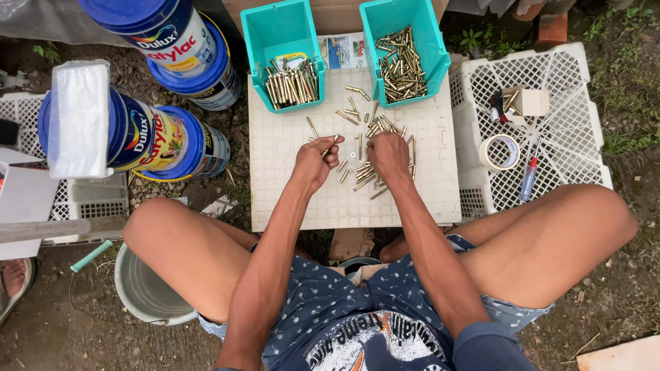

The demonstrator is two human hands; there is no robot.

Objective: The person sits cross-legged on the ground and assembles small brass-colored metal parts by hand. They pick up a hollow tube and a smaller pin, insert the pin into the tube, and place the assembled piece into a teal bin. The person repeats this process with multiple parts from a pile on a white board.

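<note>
Two hands sort small brass pins on a white perforated table.

The left hand (315, 162) grasps one brass pin (331, 145) between its fingertips, near the middle of the table (289, 199). The right hand (388, 154) is curled down onto the loose pile of brass pins (364, 175), just right of the middle; whether it grips any I cannot tell. More pins lie scattered toward the far edge. At the far edge stand two teal bins: the left bin (275, 34) holds pins standing in a bunch, the right bin (426, 41) holds pins heaped loosely. Beyond the table's right edge a white crate (584, 158) carries a roll of tape (500, 152). Blue paint buckets (185, 48) stand off the left edge.
</note>
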